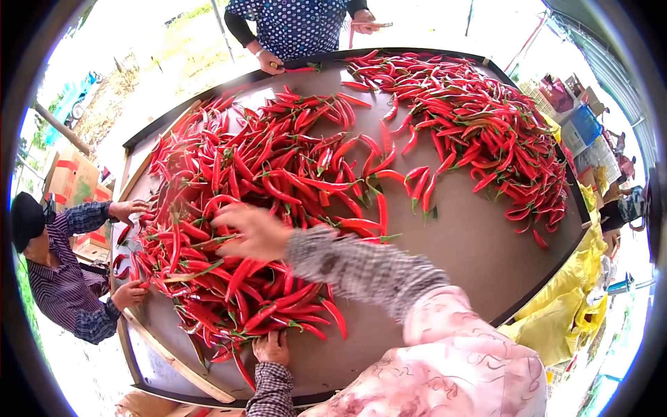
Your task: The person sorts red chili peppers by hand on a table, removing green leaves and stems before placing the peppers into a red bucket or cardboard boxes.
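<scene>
Red chili peppers with green stems lie in a large heap [257,174] on the left part of a brown tabletop [472,229]. Above the near side of that heap, my right hand [253,233] is stretched out, blurred, its fingers apart and nothing seen in them. My left hand [272,349] rests at the heap's near edge, fingers curled against a chili pepper [243,370]; its fingertips are partly hidden among the peppers. A faint reddish blur hangs over the heap's left side, too smeared to make out.
A second chili heap [486,125] covers the far right. A co-worker's hands [130,295] touch peppers at the left edge; another person's hand [269,62] is at the far edge. Dark raised rims and a wooden strip [177,361] border the table. Yellow sacks [556,323] lie at right.
</scene>
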Demonstrator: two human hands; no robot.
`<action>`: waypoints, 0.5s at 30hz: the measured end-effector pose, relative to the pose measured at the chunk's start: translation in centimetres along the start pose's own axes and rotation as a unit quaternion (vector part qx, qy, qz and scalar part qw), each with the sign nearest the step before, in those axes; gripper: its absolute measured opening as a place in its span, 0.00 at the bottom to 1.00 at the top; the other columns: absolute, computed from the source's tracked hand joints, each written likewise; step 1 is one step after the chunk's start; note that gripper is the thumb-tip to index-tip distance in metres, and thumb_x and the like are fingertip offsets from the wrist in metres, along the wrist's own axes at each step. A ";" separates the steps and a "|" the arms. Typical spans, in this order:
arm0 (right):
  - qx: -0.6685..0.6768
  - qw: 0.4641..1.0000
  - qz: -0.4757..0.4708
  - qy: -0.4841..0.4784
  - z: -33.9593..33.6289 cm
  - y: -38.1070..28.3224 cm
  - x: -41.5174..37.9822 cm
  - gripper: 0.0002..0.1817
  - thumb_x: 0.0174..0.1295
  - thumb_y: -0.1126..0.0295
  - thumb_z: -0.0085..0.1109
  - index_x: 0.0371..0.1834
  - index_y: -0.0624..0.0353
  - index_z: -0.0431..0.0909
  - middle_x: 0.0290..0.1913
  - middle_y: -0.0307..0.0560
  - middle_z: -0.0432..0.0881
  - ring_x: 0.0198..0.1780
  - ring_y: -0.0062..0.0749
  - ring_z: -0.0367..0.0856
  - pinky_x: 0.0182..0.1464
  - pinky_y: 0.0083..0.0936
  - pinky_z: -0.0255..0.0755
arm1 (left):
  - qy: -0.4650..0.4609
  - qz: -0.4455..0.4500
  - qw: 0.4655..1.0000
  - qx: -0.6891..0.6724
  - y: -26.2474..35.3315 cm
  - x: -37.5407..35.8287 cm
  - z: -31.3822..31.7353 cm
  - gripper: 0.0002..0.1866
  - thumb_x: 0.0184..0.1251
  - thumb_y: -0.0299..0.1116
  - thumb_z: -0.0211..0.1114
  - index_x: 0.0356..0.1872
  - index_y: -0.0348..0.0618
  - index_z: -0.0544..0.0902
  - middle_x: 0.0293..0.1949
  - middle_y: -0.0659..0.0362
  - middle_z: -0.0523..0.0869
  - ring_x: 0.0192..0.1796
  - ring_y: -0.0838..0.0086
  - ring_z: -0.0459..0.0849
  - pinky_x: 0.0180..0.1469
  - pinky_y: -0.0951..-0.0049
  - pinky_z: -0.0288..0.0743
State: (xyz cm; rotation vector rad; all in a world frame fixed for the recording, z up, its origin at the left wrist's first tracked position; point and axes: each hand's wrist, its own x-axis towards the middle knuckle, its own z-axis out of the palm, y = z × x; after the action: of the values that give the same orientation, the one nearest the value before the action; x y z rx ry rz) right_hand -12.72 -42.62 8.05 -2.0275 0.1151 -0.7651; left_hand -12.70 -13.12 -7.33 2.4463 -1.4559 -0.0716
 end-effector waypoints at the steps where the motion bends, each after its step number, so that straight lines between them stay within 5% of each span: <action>1: -0.088 0.996 0.002 0.021 -3.8 0.8 -1.6 0.26 0.48 0.60 0.69 0.49 0.61 0.76 0.53 0.56 0.75 0.55 0.43 0.74 0.55 0.33 0.70 | -0.001 0.003 1.000 -0.005 -0.1 -0.1 0.0 0.09 0.56 0.42 0.62 0.31 0.49 0.77 0.26 0.52 0.81 0.31 0.56 0.80 0.40 0.54 0.69; 2: -0.129 0.984 0.113 0.049 -7.1 2.1 -3.9 0.23 0.49 0.60 0.67 0.47 0.60 0.77 0.51 0.53 0.76 0.52 0.41 0.75 0.53 0.35 0.71 | 0.000 0.006 1.000 -0.010 -0.1 0.0 0.0 0.10 0.56 0.42 0.62 0.31 0.49 0.77 0.26 0.52 0.82 0.32 0.55 0.80 0.40 0.54 0.69; 3: -0.323 0.926 0.056 0.185 -10.2 5.7 -6.4 0.18 0.43 0.61 0.67 0.38 0.55 0.80 0.44 0.49 0.78 0.48 0.47 0.76 0.49 0.37 0.72 | -0.002 -0.004 1.000 -0.014 0.2 0.1 -0.3 0.10 0.56 0.42 0.63 0.31 0.48 0.77 0.28 0.51 0.82 0.34 0.55 0.80 0.41 0.53 0.69; 5: -0.533 0.769 0.280 0.215 -17.9 8.4 -11.6 0.25 0.50 0.52 0.61 0.49 0.51 0.75 0.54 0.49 0.73 0.56 0.48 0.69 0.54 0.45 0.66 | -0.002 -0.010 1.000 -0.017 0.1 0.2 -0.1 0.10 0.56 0.42 0.62 0.31 0.48 0.77 0.28 0.51 0.82 0.34 0.55 0.80 0.42 0.53 0.69; 6: -0.519 0.698 0.432 0.237 -21.1 9.8 -13.8 0.30 0.54 0.45 0.55 0.57 0.48 0.69 0.62 0.53 0.65 0.63 0.47 0.63 0.58 0.46 0.62 | -0.009 -0.016 1.000 -0.017 0.1 0.0 0.0 0.10 0.56 0.42 0.62 0.30 0.48 0.77 0.28 0.51 0.82 0.34 0.55 0.80 0.42 0.53 0.69; 8: -0.469 0.615 0.561 0.296 -25.6 15.8 -19.2 0.35 0.57 0.37 0.47 0.64 0.41 0.63 0.70 0.55 0.52 0.69 0.51 0.53 0.63 0.54 0.54 | -0.008 -0.017 1.000 -0.014 0.0 -0.2 -0.1 0.11 0.56 0.43 0.62 0.30 0.47 0.78 0.28 0.51 0.82 0.34 0.55 0.80 0.42 0.53 0.69; 10: -0.399 0.602 0.655 0.224 -24.5 13.3 -16.6 0.34 0.57 0.38 0.46 0.64 0.42 0.64 0.70 0.57 0.51 0.70 0.52 0.52 0.67 0.49 0.50 | 0.001 0.016 1.000 0.004 -0.2 -0.1 0.1 0.11 0.58 0.41 0.61 0.32 0.45 0.78 0.27 0.48 0.81 0.31 0.52 0.79 0.43 0.51 0.69; 12: -0.345 0.664 0.656 0.099 -20.9 10.2 -11.9 0.37 0.56 0.34 0.42 0.66 0.38 0.60 0.70 0.55 0.50 0.69 0.53 0.53 0.65 0.58 0.48 | 0.001 0.011 1.000 -0.001 0.0 0.0 0.0 0.11 0.58 0.41 0.61 0.33 0.44 0.78 0.26 0.48 0.81 0.31 0.52 0.78 0.43 0.51 0.69; 14: -0.395 0.713 0.578 -0.033 -16.2 11.2 -9.6 0.39 0.54 0.32 0.42 0.67 0.37 0.59 0.71 0.54 0.49 0.69 0.56 0.51 0.66 0.58 0.46 | 0.003 0.014 1.000 -0.019 0.0 0.0 -0.1 0.11 0.57 0.41 0.61 0.33 0.45 0.77 0.27 0.48 0.81 0.32 0.52 0.78 0.43 0.51 0.69; 15: -0.378 0.751 0.542 -0.005 -13.6 12.2 -9.1 0.40 0.53 0.31 0.42 0.68 0.36 0.57 0.71 0.52 0.49 0.70 0.57 0.50 0.66 0.58 0.45 | 0.004 0.013 1.000 -0.017 -0.1 0.0 -0.1 0.11 0.57 0.41 0.61 0.33 0.45 0.77 0.27 0.48 0.81 0.32 0.52 0.78 0.43 0.51 0.69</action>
State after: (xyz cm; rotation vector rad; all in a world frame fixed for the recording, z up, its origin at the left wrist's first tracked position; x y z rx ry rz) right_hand -24.99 -56.20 -0.93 -2.1512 1.6662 0.1137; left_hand -12.57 -13.06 -7.25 2.3965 -1.4706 -0.0797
